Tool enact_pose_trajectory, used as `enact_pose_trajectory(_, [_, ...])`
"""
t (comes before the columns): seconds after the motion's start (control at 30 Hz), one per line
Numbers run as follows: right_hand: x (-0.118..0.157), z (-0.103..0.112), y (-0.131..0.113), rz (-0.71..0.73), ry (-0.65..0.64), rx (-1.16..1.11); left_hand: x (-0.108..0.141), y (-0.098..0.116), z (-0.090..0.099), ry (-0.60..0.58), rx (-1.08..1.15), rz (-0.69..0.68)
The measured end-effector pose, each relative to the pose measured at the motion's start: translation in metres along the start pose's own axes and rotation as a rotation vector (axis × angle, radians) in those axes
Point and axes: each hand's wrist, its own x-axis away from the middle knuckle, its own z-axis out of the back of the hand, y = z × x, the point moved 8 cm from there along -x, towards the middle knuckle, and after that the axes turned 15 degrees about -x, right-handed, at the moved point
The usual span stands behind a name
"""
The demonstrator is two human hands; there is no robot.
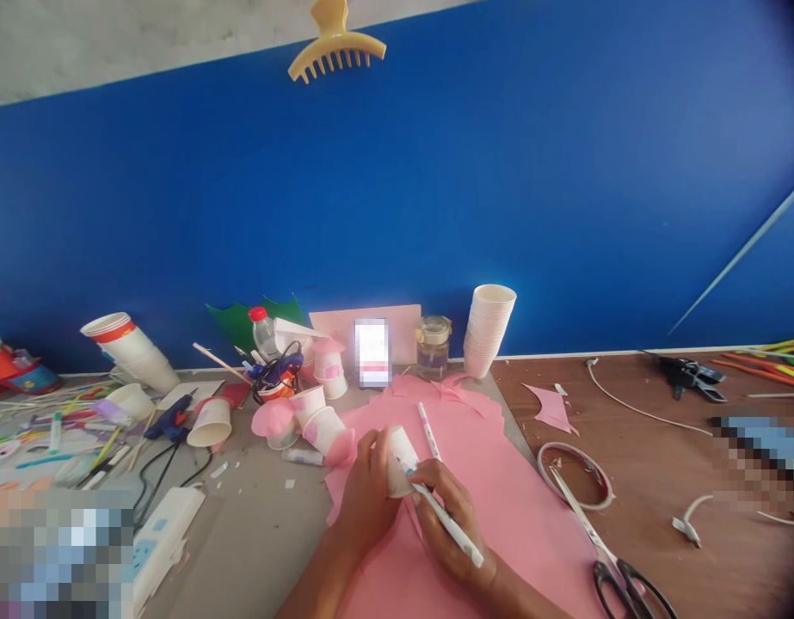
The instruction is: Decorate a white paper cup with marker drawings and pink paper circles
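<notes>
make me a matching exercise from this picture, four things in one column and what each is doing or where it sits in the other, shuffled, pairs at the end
Things
1. left hand
2. black-handled scissors
3. right hand
4. upright stack of white cups

Place or state
A. holding a white pen
B. standing to the right of the glass jar
C. holding a white paper cup
D. lying with its blades across the roll of tape

Right pairs: 1-C, 2-D, 3-A, 4-B
</notes>
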Motion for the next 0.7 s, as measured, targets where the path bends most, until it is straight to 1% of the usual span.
enact_pose_trajectory(0.47, [0.0004,-0.001,0.0007,0.012,-0.017,0.026,-0.0005,0.0026,0.002,0.004,-0.026,-0.011])
enact_pose_trajectory(0.7, [0.0003,0.0005,0.0001,0.009,0.008,0.02,-0.0027,0.0023,0.0018,-0.012,-0.008,-0.004])
